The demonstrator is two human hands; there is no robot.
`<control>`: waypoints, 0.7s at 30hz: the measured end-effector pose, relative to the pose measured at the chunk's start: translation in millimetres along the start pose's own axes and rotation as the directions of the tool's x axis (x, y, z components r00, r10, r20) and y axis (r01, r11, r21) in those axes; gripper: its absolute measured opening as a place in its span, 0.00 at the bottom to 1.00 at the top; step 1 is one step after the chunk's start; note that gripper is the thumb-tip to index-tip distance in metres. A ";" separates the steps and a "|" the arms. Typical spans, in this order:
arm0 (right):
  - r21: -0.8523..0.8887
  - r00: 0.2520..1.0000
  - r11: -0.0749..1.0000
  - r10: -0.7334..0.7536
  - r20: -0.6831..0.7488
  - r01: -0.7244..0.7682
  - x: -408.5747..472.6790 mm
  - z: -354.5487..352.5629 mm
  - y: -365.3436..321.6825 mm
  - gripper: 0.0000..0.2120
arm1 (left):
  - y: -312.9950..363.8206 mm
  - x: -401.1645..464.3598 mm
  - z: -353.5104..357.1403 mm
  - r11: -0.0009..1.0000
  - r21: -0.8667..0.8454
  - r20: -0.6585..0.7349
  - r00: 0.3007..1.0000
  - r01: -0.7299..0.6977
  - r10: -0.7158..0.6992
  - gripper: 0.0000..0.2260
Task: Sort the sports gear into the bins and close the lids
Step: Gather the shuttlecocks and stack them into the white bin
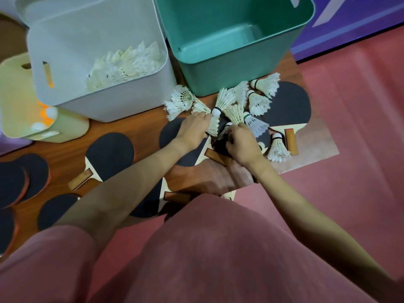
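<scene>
Both hands gathering white feathered shuttlecocks (227,101) heaped on floor before empty teal plastic bin (235,40). Left hand (193,130) grip curling round several; right hand (241,142) grip pinching more, likely bunching for white plastic bin (98,60) holding shuttlecocks. Black rubber paddles (110,153) waiting.

I see a pink-red floor (360,101) on my right, a brown wood-grain surface (72,154) to the left, and a purple band with pale stripes (354,25) along the far edge, under soft light
</scene>
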State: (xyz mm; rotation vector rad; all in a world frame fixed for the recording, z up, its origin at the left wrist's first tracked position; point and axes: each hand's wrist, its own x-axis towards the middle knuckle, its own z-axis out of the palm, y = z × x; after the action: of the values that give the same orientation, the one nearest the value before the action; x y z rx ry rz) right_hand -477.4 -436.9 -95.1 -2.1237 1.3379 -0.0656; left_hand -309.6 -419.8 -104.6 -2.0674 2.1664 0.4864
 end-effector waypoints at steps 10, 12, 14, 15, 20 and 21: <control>0.328 0.912 0.943 0.185 -0.365 -0.059 -8.6 -27.2 15.9 0.04 | -16.0 -37.7 9.1 0.877 -0.464 -0.175 0.958 0.123 -0.227 0.19; 0.480 0.908 0.876 0.234 -0.348 -0.042 -7.8 -31.8 14.7 0.04 | -18.5 -48.0 14.4 0.813 -0.565 -0.163 0.947 0.141 -0.277 0.21; 0.593 0.933 0.803 0.251 -0.257 -0.053 -6.7 -35.5 11.0 0.05 | -17.6 -53.8 19.4 0.778 -0.613 -0.146 0.947 0.140 -0.285 0.22; 0.644 0.950 0.763 0.242 -0.198 -0.060 -6.5 -36.6 8.7 0.05 | -15.4 -55.2 20.7 0.765 -0.630 -0.143 0.948 0.136 -0.286 0.22; 0.680 0.984 0.728 0.170 -0.054 -0.088 -3.2 -28.3 6.6 0.04 | 5.8 -55.6 18.1 0.712 -0.699 -0.191 0.940 0.072 -0.283 0.22; 0.664 0.986 0.743 0.156 -0.052 -0.082 -2.2 -25.2 7.9 0.05 | 10.4 -55.8 16.5 0.694 -0.717 -0.199 0.937 0.061 -0.288 0.22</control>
State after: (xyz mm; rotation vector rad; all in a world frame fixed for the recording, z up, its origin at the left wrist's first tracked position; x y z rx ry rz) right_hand -493.7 -449.2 -78.3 -1.4365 1.2578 -0.5310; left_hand -318.4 -361.4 -102.1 -2.8744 2.0821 1.2142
